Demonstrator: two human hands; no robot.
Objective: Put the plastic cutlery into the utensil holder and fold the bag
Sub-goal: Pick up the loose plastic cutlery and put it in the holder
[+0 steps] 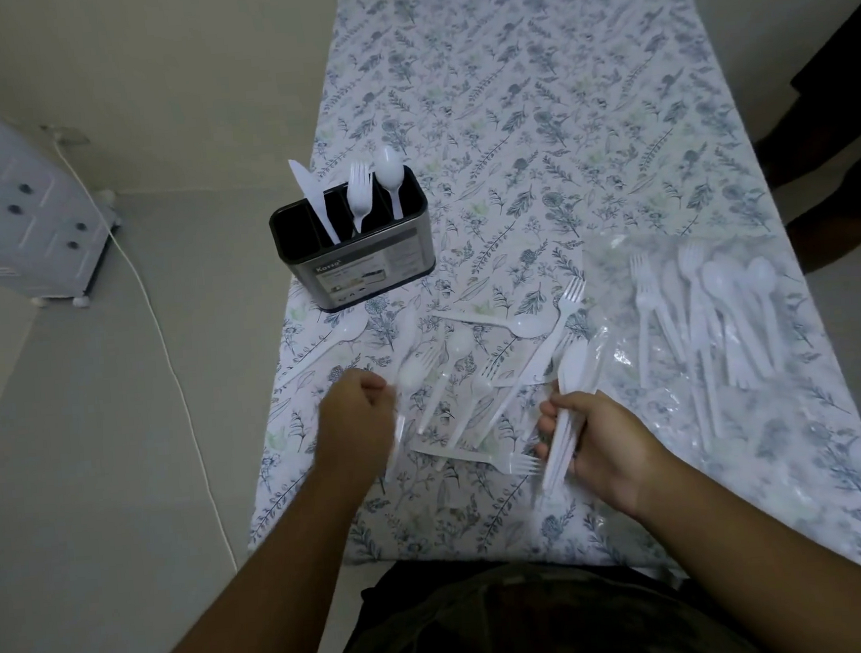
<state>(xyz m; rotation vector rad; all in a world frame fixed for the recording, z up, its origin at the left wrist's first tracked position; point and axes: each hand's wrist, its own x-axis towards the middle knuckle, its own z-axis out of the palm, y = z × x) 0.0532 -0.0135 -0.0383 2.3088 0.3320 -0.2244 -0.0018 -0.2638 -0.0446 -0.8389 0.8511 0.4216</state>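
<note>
My right hand [599, 436] grips a small bundle of white plastic cutlery [566, 413]; its long axis runs from about 7 o'clock near my palm up toward 1 o'clock, with the broad ends pointing away from me. My left hand [356, 417] is curled around the handle of one blurred white piece [400, 421], which runs nearly straight from 6 to 12 o'clock, its rounded head farthest from me.

Between my hands, loose forks and spoons [478, 374] lie scattered on the flower-patterned counter [530, 112], crossing each other at mixed angles. One fork [511, 461] lies close to me with its tines toward 3 o'clock. A lone spoon [334, 344] lies at the counter's left edge, bowl toward 2 o'clock.

The utensil holder [361, 259], dark inside with a labelled metal front, stands upright at 11 o'clock from my hands. It has separate slots: a knife [310, 196] leans toward 11 o'clock in one, a fork [358, 190] stands tines up in the next, and a spoon [389, 175] stands bowl up in the rightmost. The leftmost slot looks dark.

At 2 o'clock the clear plastic bag [728, 333] lies flat, with more forks and spoons [715, 304] inside, handles mostly toward me.
</note>
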